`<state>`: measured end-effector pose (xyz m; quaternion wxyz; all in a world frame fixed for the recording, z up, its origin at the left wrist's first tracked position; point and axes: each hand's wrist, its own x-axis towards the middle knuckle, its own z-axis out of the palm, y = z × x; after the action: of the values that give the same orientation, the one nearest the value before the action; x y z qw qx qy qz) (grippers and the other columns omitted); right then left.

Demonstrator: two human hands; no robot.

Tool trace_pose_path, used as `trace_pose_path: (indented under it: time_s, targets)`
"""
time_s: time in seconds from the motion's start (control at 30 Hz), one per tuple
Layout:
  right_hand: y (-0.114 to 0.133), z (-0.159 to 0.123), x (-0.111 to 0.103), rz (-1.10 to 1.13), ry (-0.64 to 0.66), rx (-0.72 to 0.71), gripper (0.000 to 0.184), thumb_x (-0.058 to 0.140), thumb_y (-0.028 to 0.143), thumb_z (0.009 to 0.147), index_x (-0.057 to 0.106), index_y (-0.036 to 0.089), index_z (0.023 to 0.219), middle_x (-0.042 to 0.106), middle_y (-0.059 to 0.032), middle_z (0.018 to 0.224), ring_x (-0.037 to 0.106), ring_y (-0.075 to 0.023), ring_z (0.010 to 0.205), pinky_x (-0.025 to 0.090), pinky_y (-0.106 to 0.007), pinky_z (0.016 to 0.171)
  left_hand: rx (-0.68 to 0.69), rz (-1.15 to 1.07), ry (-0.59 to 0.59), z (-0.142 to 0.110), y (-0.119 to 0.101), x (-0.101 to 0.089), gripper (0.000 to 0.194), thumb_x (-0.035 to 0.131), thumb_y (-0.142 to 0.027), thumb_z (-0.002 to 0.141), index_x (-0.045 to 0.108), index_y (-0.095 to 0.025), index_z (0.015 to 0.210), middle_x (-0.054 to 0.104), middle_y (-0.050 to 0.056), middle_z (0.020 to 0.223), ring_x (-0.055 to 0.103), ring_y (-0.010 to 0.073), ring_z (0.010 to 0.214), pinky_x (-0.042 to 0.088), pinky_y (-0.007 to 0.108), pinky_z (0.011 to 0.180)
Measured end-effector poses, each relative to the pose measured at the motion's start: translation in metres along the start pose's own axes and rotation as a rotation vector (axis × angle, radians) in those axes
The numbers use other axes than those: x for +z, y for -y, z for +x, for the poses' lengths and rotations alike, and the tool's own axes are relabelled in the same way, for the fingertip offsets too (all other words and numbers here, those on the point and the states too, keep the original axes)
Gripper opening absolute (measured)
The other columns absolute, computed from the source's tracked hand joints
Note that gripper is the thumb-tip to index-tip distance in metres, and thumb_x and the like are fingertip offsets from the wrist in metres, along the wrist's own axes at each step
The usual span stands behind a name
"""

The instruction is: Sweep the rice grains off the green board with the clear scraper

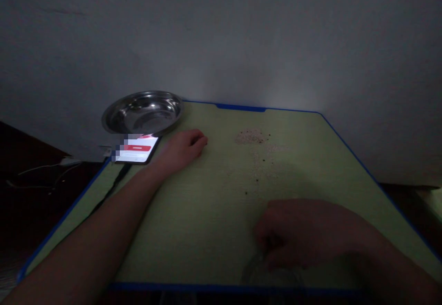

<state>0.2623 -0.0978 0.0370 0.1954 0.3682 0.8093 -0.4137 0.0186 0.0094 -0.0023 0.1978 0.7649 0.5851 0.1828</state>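
My left hand point(184, 147) rests on the green table point(193, 213) with its fingers curled under, just right of a lit phone point(135, 149); I see nothing in it. Near the front edge my right hand point(297, 231) is closed over something clear and hard to make out, perhaps a small transparent bag or container point(262, 270). A small pile of pale grains point(250, 136) lies toward the back, with scattered grains and dark specks point(257, 176) trailing toward my right hand.
A shiny steel bowl point(143, 112) stands at the back left corner, partly over the table edge. The table has a blue rim point(241, 107) and stands against a pale wall. White cables point(51, 169) lie in the dark at left.
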Motion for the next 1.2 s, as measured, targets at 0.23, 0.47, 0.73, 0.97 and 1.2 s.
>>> trace_pose_path:
  time_s: [0.23, 0.47, 0.73, 0.97, 1.2]
  targets:
    - [-0.016, -0.011, -0.013, 0.103, -0.054, 0.046, 0.018, 0.060, 0.034, 0.078, 0.068, 0.018, 0.077, 0.063, 0.0023, 0.060, 0.056, -0.0101, 0.051, 0.032, -0.018, 0.041, 0.003, 0.033, 0.003, -0.001, -0.001, -0.002, 0.030, 0.042, -0.038, 0.086, 0.064, -0.018, 0.080, 0.065, 0.002, 0.070, 0.056, 0.0161, 0.064, 0.037, 0.026, 0.056]
    - [-0.050, -0.008, -0.026, 0.285, -0.174, 0.112, 0.021, 0.050, 0.031, 0.086, 0.057, 0.017, 0.073, 0.058, 0.0017, 0.058, 0.051, -0.0092, 0.044, 0.037, -0.019, 0.040, 0.024, 0.015, 0.019, -0.001, 0.001, -0.002, 0.029, 0.042, -0.038, 0.086, 0.064, -0.019, 0.081, 0.065, 0.002, 0.070, 0.057, 0.0162, 0.063, 0.039, 0.027, 0.057]
    - [-0.060, 0.009, -0.025, 0.161, -0.476, 0.047, 0.023, 0.052, 0.035, 0.087, 0.060, 0.016, 0.077, 0.057, 0.0005, 0.065, 0.051, -0.0121, 0.058, 0.036, -0.023, 0.052, 0.025, 0.033, 0.035, -0.001, 0.000, -0.002, 0.031, 0.042, -0.041, 0.085, 0.064, -0.019, 0.082, 0.064, 0.002, 0.070, 0.057, 0.0174, 0.065, 0.038, 0.028, 0.057]
    - [-0.044, 0.017, -0.018, 0.119, -0.465, -0.016, 0.023, 0.054, 0.037, 0.087, 0.065, 0.018, 0.082, 0.061, 0.0001, 0.069, 0.053, -0.0127, 0.060, 0.035, -0.024, 0.053, 0.045, 0.042, 0.015, 0.000, 0.000, 0.000, 0.030, 0.043, -0.038, 0.084, 0.065, -0.019, 0.081, 0.063, 0.002, 0.068, 0.055, 0.0174, 0.065, 0.037, 0.028, 0.057]
    - [-0.032, 0.017, -0.013, 0.081, -0.474, -0.005, 0.022, 0.054, 0.037, 0.087, 0.067, 0.019, 0.083, 0.064, 0.0001, 0.068, 0.054, -0.0125, 0.059, 0.034, -0.024, 0.053, 0.044, 0.041, 0.022, -0.001, -0.001, 0.000, 0.032, 0.042, -0.039, 0.085, 0.066, -0.019, 0.082, 0.064, 0.003, 0.067, 0.055, 0.0174, 0.064, 0.037, 0.028, 0.057]
